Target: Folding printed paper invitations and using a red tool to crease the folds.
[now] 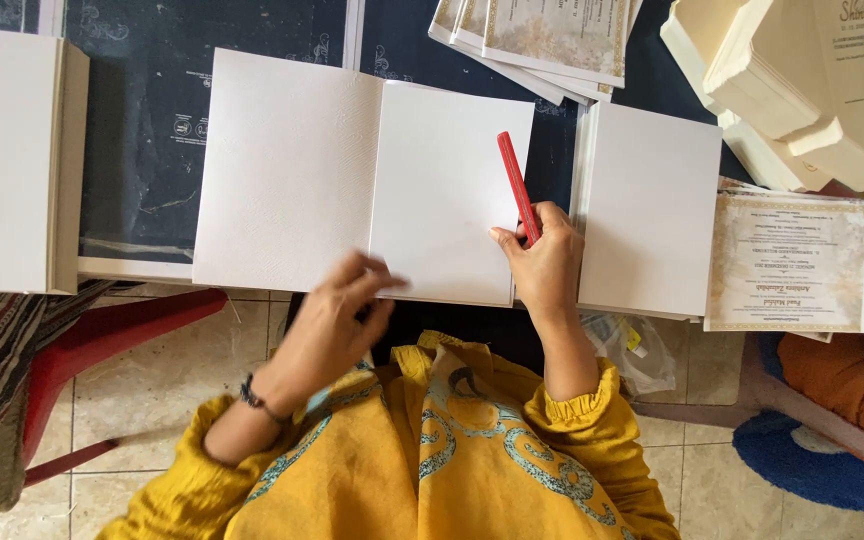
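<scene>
Right hand (544, 262) grips red stick (517, 186); left hand (337, 310), blurred, fingers curled on white folded card (372, 180) — steady the near edge, keep the fold aligned.

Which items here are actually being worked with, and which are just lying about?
In use:
- open white card, left hand at its lower edge
- red stick, held in right hand

Lying about:
- white stack far left
- white stack to the right
- printed cards
- cream envelopes
</scene>
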